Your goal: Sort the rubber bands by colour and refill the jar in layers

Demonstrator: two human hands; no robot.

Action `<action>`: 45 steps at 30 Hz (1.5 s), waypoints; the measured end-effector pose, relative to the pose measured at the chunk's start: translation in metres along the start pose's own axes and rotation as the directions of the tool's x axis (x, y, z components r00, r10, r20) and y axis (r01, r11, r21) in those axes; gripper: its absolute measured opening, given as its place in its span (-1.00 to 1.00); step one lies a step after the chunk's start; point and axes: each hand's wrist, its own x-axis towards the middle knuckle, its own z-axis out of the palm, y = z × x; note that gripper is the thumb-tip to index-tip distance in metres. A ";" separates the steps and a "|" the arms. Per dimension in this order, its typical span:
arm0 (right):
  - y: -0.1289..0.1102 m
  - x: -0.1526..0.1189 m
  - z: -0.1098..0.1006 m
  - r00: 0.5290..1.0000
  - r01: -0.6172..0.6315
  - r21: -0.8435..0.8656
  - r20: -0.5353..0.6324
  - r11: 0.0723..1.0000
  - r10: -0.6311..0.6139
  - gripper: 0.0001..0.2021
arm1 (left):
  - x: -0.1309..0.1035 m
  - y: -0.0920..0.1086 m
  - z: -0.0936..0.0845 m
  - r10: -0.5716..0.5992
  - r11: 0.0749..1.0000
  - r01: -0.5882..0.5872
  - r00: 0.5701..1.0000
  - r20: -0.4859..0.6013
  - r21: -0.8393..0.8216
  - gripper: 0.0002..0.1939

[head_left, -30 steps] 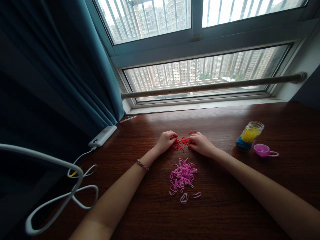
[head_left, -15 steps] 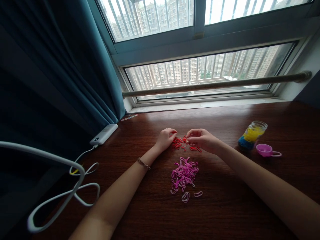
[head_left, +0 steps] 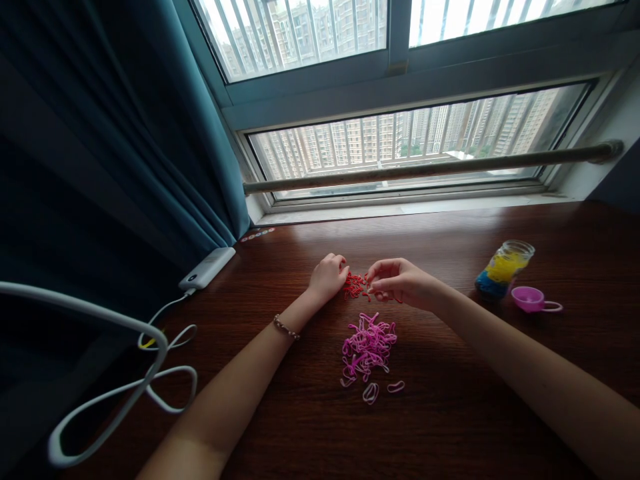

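Note:
Small red rubber bands (head_left: 355, 285) lie in a loose pile between my two hands on the dark wooden table. At the pile's left edge rests my left hand (head_left: 327, 278), its fingers curled together; whatever they may hold is hidden. My right hand (head_left: 397, 281) is at the right edge of the pile, thumb and forefinger bent round a few red bands at their tips. Nearer to me lies a larger heap of pink rubber bands (head_left: 369, 347). Two loose pale pink bands, a doubled one (head_left: 371, 393) and a single one (head_left: 396, 387), sit just in front of it.
A tilted glass jar (head_left: 505, 269) with yellow and blue contents stands at the right. Beside it is a pink cup-shaped piece with a loop handle (head_left: 529, 300). A white power bank (head_left: 207, 268) with a white cable (head_left: 165, 340) lies left, by the blue curtain (head_left: 200, 167).
My right hand has shifted slightly left onto the red bands at the pile's right side, covering several of them. My left hand has drawn back slightly to the left.

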 end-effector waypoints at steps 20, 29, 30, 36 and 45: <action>-0.011 -0.004 -0.034 0.982 -0.076 -0.812 0.038 0.578 0.184 -0.81 | 0.004 0.006 -0.018 -0.040 0.977 0.116 0.925 0.378 -0.181 -0.61; -0.018 -0.006 -0.059 0.897 -0.415 -0.882 -0.437 0.223 -0.059 -0.86 | 0.003 -0.004 -0.017 0.013 0.955 0.122 0.892 0.452 -0.269 -0.52; -0.017 -0.006 -0.060 0.875 -0.472 -0.853 -0.485 0.223 -0.006 -0.85 | 0.003 -0.005 -0.016 0.030 0.962 0.097 0.892 0.451 -0.257 -0.47; 0.004 0.001 -0.050 0.928 -0.306 -0.893 -0.357 0.330 -0.105 -0.83 | -0.002 0.001 -0.010 0.123 0.949 0.026 0.886 0.447 -0.314 -0.55; 0.010 0.005 -0.065 0.718 -0.221 -0.779 -0.537 0.587 -0.443 -0.75 | -0.001 0.013 -0.005 0.121 0.803 0.001 0.979 0.164 -0.597 -0.71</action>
